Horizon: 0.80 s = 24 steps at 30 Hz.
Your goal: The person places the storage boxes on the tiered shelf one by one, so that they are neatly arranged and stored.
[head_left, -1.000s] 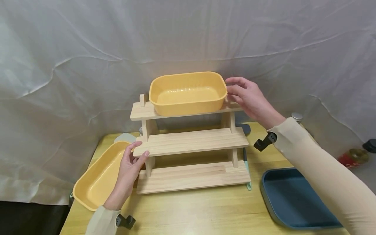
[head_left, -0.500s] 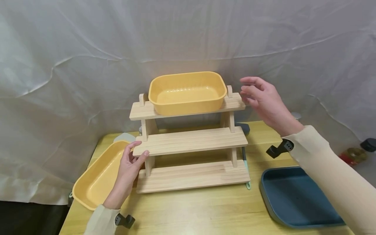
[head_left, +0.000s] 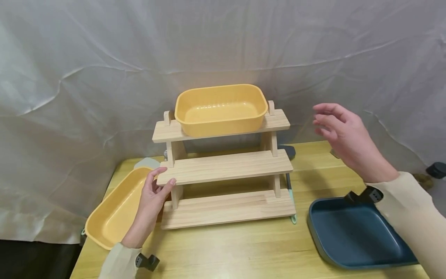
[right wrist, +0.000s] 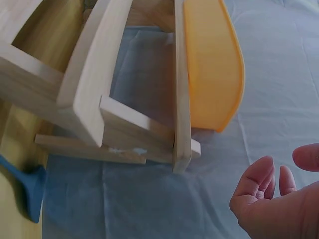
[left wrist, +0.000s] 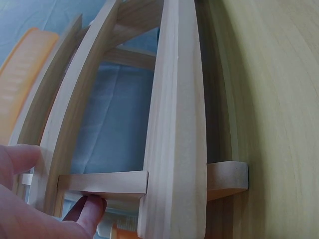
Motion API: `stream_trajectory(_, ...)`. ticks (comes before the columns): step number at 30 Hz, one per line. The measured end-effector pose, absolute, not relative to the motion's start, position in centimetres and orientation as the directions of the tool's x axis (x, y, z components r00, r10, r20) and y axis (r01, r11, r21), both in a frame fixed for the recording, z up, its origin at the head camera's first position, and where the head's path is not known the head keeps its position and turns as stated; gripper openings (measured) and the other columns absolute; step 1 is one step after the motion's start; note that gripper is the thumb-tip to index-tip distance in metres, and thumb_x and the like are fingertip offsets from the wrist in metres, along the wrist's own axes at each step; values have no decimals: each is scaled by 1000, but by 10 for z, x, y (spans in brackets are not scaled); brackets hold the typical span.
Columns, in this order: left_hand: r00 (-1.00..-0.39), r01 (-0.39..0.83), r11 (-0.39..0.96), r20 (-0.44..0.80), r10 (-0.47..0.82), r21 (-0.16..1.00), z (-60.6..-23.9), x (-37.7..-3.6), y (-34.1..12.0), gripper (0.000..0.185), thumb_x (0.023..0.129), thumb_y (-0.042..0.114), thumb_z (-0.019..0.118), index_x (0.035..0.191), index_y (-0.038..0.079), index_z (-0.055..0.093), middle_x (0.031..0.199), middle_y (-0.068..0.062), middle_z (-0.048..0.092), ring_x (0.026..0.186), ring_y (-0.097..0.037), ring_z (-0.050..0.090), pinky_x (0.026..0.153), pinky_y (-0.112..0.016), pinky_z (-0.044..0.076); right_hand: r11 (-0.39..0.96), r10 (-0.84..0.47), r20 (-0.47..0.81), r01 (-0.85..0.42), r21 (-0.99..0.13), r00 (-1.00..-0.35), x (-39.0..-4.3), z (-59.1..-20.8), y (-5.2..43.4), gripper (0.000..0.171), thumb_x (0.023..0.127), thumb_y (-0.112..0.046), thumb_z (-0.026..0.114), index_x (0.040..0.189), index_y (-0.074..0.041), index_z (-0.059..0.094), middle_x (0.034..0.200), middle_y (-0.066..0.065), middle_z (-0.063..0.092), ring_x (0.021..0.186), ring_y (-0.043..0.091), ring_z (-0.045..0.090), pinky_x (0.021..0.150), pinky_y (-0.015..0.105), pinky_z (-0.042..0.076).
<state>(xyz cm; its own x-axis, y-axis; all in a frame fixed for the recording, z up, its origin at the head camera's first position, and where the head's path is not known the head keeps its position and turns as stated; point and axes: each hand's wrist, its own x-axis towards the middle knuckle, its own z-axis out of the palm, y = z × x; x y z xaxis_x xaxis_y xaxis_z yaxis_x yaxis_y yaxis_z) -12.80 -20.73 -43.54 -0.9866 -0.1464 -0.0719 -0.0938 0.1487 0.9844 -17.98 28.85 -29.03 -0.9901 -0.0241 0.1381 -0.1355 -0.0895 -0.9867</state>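
Drew the right hand [head_left: 348, 137] farther to the right since the earlier frames, first off the end of the upper yellow tray [head_left: 221, 112], now into the air well apart from both the tray and the wooden rack [head_left: 226, 211]. Holding it there relaxed, with loosely bent fingers and, in the right wrist view, with the thumb standing apart from them. Kept the left hand [head_left: 150, 203] at the same spot, pinching the left end of the middle shelf [head_left: 226, 167] between thumb and fingers. Can make out, in the left wrist view, a fingertip close against the upright support [left wrist: 104, 183] as well. Left the upper yellow tray resting on the top shelf [head_left: 165, 133], mouth facing up, between the 2 short wooden tabs [head_left: 167, 118] at the ends of that board. Can count 3 shelves on the rack, stepping down toward the person, above the pale wooden table [head_left: 223, 252]. Can see a 2nd yellow tray [head_left: 116, 213] just left of the rack, partly hidden by the left hand, with a pale grey flat piece [head_left: 146, 162] behind it. Can also see a dark spatula head [head_left: 287, 151] and a pale green handle end [head_left: 294, 217] poking out along the rack's right side, then the dark blue tray [head_left: 352, 232] on the table at right, partly covered by the beige right sleeve [head_left: 411, 217], and a dark bottle cap [head_left: 437, 169] near the right edge. Facing a wrinkled grey curtain [head_left: 223, 38] behind everything.
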Motion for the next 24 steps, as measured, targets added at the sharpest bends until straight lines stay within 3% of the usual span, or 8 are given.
stream_trajectory(14,-984,-107,135,-85,-157,985,-435,-127,-208,58,108,28,74,158,19,45,153,-1,46,98,-14,54,85,-22,48,-21,12,186,-186,-982,-982,-130,-315,348,29,112,-8,63,141,-3,63,134,7,53,109,15,59,88,18,54)
stream_trajectory(19,-984,-107,121,-88,-152,987,-434,-127,-207,58,108,27,73,157,18,44,150,-1,46,99,-14,54,88,-23,48,20,61,186,-185,-983,-981,-109,-329,382,27,112,-5,60,139,-7,66,127,2,60,103,13,61,85,15,53)
stream_trajectory(24,-985,-106,118,-88,-146,987,-434,-127,-206,58,108,28,74,157,19,44,157,-1,43,98,-14,53,90,-25,48,33,88,265,-263,-964,-960,-91,-352,415,29,112,5,54,135,-4,68,122,-1,67,102,10,62,85,12,50)
